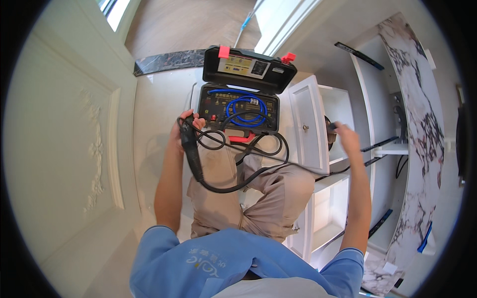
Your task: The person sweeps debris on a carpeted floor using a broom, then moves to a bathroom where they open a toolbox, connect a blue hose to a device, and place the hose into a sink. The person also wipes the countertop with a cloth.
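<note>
My left hand (186,126) grips the black handle (190,145) of a steam cleaner gun, whose thin metal nozzle (192,95) points away from me. A thick black hose loops from the handle over my knees. In front of me an open black case (238,108) holds a coiled blue tube (246,108); its lid (249,69) has red latches and bears writing. My right hand (346,138) is at the right, over a white drawer, with its fingers around a small dark object (332,126) that I cannot identify. A thin black cord runs towards that side.
White drawers (307,126) stand at the right, beside a cabinet with black slide rails (359,56) and a marbled stone top (421,111). A white panelled door (67,123) is at the left. A dark stone threshold (167,62) crosses the floor ahead.
</note>
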`<state>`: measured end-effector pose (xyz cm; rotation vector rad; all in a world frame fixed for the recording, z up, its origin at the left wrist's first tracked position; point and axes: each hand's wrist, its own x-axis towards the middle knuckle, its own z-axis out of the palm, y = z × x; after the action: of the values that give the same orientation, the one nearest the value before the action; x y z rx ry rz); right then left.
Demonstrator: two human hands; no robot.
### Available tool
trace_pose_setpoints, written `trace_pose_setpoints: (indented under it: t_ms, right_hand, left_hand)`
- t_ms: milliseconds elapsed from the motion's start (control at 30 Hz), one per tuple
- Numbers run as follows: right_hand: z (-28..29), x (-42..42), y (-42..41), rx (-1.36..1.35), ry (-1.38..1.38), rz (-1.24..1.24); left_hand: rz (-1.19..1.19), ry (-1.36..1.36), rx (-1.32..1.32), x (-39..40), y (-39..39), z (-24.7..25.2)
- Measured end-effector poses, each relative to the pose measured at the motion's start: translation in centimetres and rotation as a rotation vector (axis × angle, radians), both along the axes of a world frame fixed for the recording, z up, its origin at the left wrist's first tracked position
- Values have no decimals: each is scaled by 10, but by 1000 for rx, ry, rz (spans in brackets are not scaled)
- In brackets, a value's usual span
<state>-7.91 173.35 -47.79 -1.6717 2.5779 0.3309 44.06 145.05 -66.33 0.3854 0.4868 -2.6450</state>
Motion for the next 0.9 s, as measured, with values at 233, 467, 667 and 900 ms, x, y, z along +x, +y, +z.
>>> trace_pose_setpoints:
  t_ms: [233, 467, 667, 900]
  right_hand:
    - [165, -87, -40, -969, 521, -5]
    - [375, -208, 51, -1364, 410, -222]
    - [439, -100, -51, -1606, -359, -211]
    - [539, -175, -181, -1691, -601, 27]
  left_hand:
    - [-255, -571, -416, 57, -20, 33]
    - [28, -746, -455, 57, -20, -30]
    - [481, -192, -121, 10, 2, 7]
    - [458, -255, -178, -69, 31, 111]
